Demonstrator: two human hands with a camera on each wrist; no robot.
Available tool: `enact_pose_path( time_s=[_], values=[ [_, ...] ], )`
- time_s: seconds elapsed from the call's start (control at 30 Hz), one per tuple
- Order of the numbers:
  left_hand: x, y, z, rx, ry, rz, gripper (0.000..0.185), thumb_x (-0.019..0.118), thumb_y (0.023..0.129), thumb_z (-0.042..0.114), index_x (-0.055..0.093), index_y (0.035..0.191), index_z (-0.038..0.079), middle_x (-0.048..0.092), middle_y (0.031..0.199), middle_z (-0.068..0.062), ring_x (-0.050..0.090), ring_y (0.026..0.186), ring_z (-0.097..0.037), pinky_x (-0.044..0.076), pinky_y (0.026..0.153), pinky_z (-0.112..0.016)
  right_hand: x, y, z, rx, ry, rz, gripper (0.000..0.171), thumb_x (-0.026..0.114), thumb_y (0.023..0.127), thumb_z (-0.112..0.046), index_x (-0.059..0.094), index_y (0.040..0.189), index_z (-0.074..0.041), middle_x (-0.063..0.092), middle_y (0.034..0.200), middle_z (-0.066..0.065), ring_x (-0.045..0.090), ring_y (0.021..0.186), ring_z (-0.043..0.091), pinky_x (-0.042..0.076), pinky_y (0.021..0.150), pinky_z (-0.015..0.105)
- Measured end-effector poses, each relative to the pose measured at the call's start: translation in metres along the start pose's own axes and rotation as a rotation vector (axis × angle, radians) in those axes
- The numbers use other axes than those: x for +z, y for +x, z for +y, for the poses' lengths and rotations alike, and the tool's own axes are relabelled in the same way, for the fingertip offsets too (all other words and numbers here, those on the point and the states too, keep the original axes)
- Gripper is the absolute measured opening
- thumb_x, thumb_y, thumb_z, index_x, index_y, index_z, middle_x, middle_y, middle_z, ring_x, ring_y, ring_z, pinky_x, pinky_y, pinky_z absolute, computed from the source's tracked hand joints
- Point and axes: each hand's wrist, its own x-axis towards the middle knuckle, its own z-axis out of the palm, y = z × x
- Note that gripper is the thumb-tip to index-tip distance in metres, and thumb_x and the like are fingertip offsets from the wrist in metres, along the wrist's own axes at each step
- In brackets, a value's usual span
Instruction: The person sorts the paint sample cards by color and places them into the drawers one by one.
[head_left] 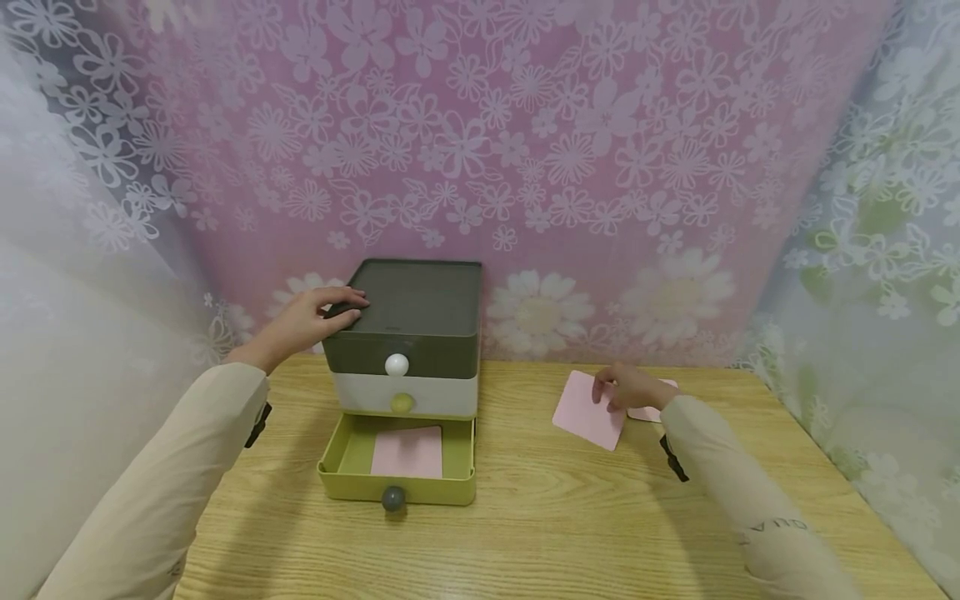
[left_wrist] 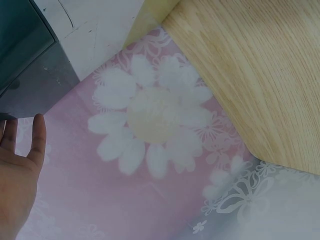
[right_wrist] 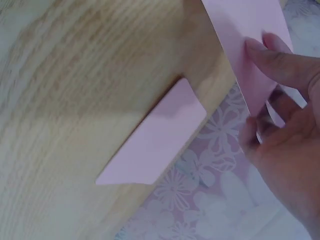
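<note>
At the left stands a stacked desktop drawer box (head_left: 420, 292) with a dark green top, a white middle tier and an olive bottom drawer (head_left: 337, 485) pulled out. A pink card (head_left: 407, 452) lies in that drawer. My left hand (head_left: 303, 321) rests on the box's top left edge; in the left wrist view its fingers (left_wrist: 38, 137) are at the box's side. My right hand (head_left: 626, 390) pinches another pink card (head_left: 588, 412) between thumb and fingers, tilted above the table in the right wrist view. Partly behind that hand, one more pink card (right_wrist: 152, 137) lies on the table.
The wooden table (head_left: 555, 533) backs onto a flowered pink curtain (head_left: 525, 167), with paler flowered cloth at both sides. The open drawer, with its grey knob (head_left: 393, 499), juts toward me. The upper drawers, with white (head_left: 397, 365) and olive knobs (head_left: 402, 403), are closed.
</note>
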Motion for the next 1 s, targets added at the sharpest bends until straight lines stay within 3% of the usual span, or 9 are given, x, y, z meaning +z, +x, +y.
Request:
enact_pose_path(
  time_s=[0.13,0.27,0.37,0.5,0.67,0.8,1.0],
  values=[
    [0.000,0.000,-0.001,0.003,-0.006,-0.001,0.035,0.052,0.093,0.031,0.058,0.122,0.013,0.045,0.139,-0.009,0.034,0.131,-0.030,0.037,0.095,-0.051,-0.008,-0.006,-0.001,-0.031,0.071,-0.082,0.018,0.060,0.077,0.010,0.064,0.090,-0.001,0.056,0.108,0.018,0.045,0.085,0.023,0.039,0.065,0.027],
    [0.000,0.000,0.000,0.002,-0.018,-0.005,0.035,0.052,0.093,0.031,0.058,0.122,0.013,0.044,0.139,-0.009,0.033,0.132,-0.030,0.037,0.095,-0.051,-0.015,-0.012,0.000,-0.006,0.182,-0.142,0.020,0.056,0.081,0.008,0.064,0.097,0.000,0.057,0.105,0.017,0.050,0.084,0.021,0.042,0.067,0.027],
    [0.000,0.000,0.000,-0.003,-0.028,-0.011,0.035,0.052,0.093,0.031,0.058,0.123,0.013,0.043,0.140,-0.009,0.032,0.132,-0.031,0.036,0.096,-0.052,-0.018,-0.016,0.001,0.030,0.300,-0.170,0.022,0.056,0.085,0.003,0.062,0.105,-0.001,0.053,0.117,0.019,0.051,0.094,0.024,0.044,0.072,0.029],
    [0.000,-0.001,-0.001,-0.006,-0.034,-0.013,0.036,0.051,0.094,0.032,0.057,0.123,0.013,0.043,0.140,-0.009,0.032,0.133,-0.031,0.035,0.097,-0.053,-0.021,-0.023,0.003,0.014,0.428,-0.207,0.028,0.058,0.087,-0.005,0.057,0.115,-0.001,0.043,0.131,0.019,0.044,0.107,0.025,0.044,0.078,0.033],
    [0.000,-0.001,-0.002,-0.009,-0.026,-0.008,0.035,0.051,0.094,0.032,0.057,0.123,0.014,0.043,0.140,-0.009,0.032,0.133,-0.031,0.035,0.096,-0.053,-0.020,-0.026,-0.004,-0.061,0.551,-0.280,0.035,0.058,0.086,-0.004,0.053,0.121,0.002,0.048,0.124,0.016,0.045,0.092,0.018,0.046,0.078,0.034],
    [0.000,-0.001,-0.001,-0.009,-0.023,-0.008,0.035,0.051,0.094,0.032,0.057,0.124,0.014,0.043,0.140,-0.009,0.032,0.133,-0.031,0.034,0.097,-0.053,-0.014,-0.026,-0.017,-0.130,0.644,-0.370,0.036,0.058,0.086,-0.003,0.051,0.121,0.003,0.050,0.122,0.013,0.051,0.100,0.019,0.046,0.086,0.035],
    [0.000,-0.001,0.000,-0.009,-0.034,-0.011,0.036,0.051,0.094,0.031,0.057,0.124,0.013,0.043,0.140,-0.009,0.031,0.133,-0.032,0.034,0.097,-0.054,0.004,-0.025,-0.046,-0.240,0.689,-0.433,0.035,0.059,0.086,-0.004,0.051,0.120,0.003,0.051,0.122,0.012,0.052,0.102,0.020,0.047,0.086,0.035]
  ],
)
